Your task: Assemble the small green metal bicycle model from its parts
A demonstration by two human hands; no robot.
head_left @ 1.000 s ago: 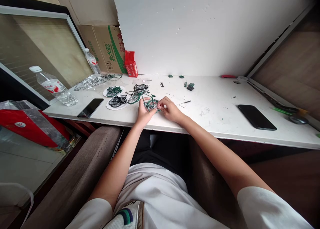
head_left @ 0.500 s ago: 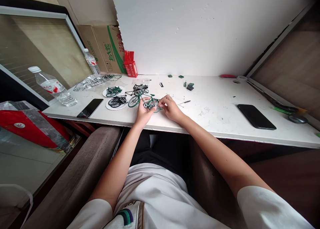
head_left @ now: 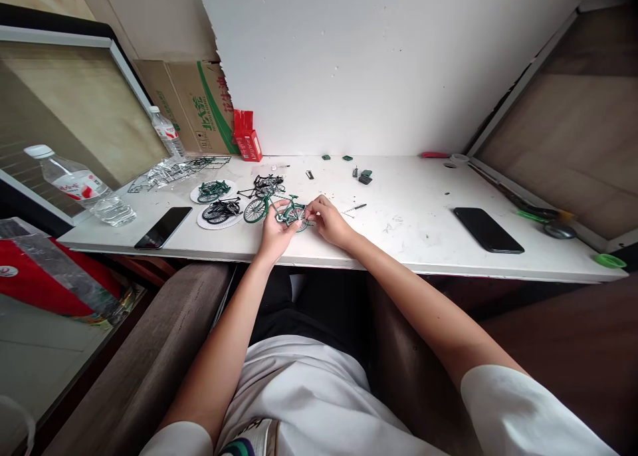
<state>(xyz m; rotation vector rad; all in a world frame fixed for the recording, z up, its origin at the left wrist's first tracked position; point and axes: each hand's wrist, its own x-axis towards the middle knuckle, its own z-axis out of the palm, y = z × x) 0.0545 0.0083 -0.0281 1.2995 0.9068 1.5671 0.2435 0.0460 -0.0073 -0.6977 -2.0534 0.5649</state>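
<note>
A small green model bicycle [head_left: 255,211] is held above the front part of the white table, its front wheel to the left. My left hand [head_left: 276,233] is closed around its lower frame, with the thumb near the rear wheel. At the rear wheel, my right hand [head_left: 326,220] has thumb and fingers pinched together; whether it grips the wheel's edge or a tiny part is hidden. Just behind the bicycle lie dark model bicycle parts [head_left: 266,185]. To the left, one round white plate holds a black model bicycle [head_left: 219,211] and another holds green pieces [head_left: 213,191].
Two water bottles [head_left: 82,187], plastic part frames [head_left: 184,170] and a phone [head_left: 163,228] are on the left. A red box [head_left: 247,137] stands at the back. Small dark green pieces [head_left: 365,177] and a thin pen-like tool [head_left: 356,207] lie mid-table. Another phone [head_left: 487,230] rests at right.
The view has turned slightly right, so everything sits farther left in the picture. Both hands keep the same hold at the bicycle, with only slight finger movement.
</note>
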